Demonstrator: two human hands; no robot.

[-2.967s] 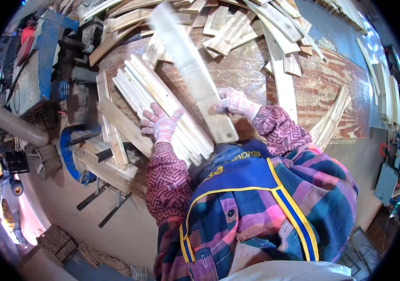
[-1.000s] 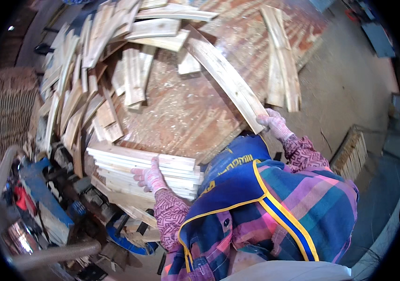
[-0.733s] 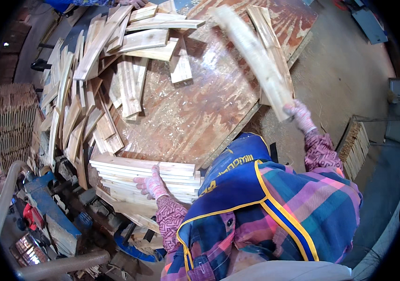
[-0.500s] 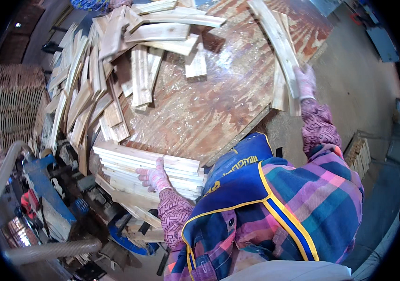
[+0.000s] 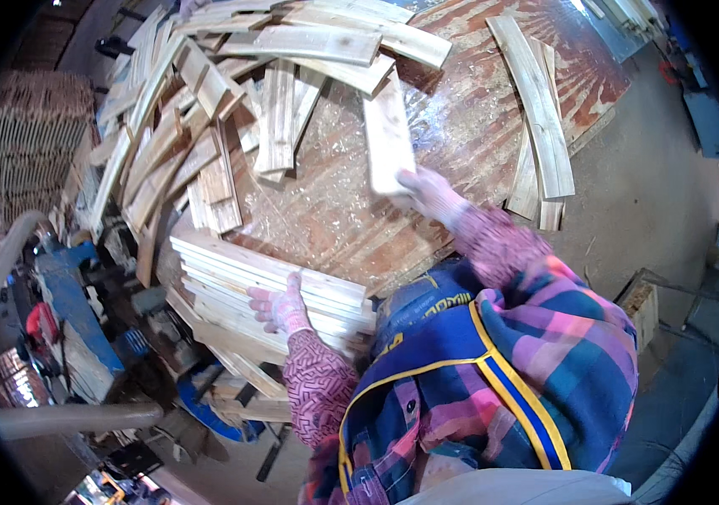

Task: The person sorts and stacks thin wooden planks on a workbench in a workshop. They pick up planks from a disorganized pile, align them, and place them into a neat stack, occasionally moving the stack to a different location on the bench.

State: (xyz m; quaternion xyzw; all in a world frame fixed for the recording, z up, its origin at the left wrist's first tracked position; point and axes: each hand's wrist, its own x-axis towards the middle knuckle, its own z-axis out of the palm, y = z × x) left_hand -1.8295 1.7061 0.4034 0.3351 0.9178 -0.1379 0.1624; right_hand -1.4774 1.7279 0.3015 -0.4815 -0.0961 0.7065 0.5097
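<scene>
My right hand (image 5: 431, 195), in a pale pink glove, grips the near end of a pale wooden board (image 5: 389, 135). That board lies lengthwise on the plywood tabletop (image 5: 326, 185), its far end close to the heap. At the near left, my left hand (image 5: 280, 306), gloved too, has its fingers spread against the side of a neat stack of boards (image 5: 267, 268). It holds nothing. Farther right, a long board (image 5: 536, 109) rests across another board (image 5: 524, 177), both reaching past the table's edge.
A loose heap of boards (image 5: 199, 143) covers the table's left and far side. Machinery with a blue body (image 5: 82, 311) and a grey hose (image 5: 6, 269) stands at the left. Behind it rises a tall stack of wood (image 5: 31, 160). Wood shavings dot the tabletop.
My right hand has left the long board at the right, moved left and taken hold of the board at the middle. The left hand stays by the stack.
</scene>
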